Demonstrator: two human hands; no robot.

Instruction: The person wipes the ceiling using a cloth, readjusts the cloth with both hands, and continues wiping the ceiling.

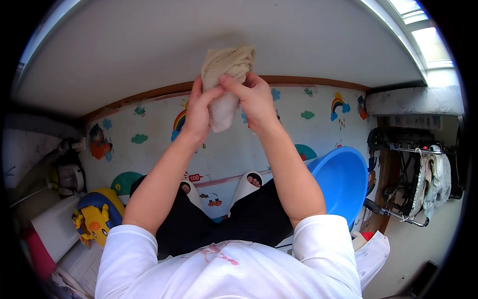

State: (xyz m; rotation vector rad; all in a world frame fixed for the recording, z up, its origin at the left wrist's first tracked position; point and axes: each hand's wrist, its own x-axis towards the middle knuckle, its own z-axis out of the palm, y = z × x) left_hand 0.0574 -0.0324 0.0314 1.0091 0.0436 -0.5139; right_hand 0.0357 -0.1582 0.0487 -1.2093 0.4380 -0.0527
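A bunched cream cloth (226, 62) is held up in front of me, away from my body. Its upper part looks ribbed or knitted, and its lower end is whiter and hangs down. My left hand (200, 107) grips its left side, fingers behind and thumb across the front. On the other side my right hand (256, 102) pinches it, with the thumb pressed on the front near the left thumb. Both hands are closed on the cloth, and the fingers behind it are partly hidden.
A blue basin (343, 179) is to the right of my right forearm. Further right, a folding metal frame (406, 149) has light fabric hung over it. A yellow and blue duck-faced item (97, 217) is at the left. White slippers (244, 192) are on my feet.
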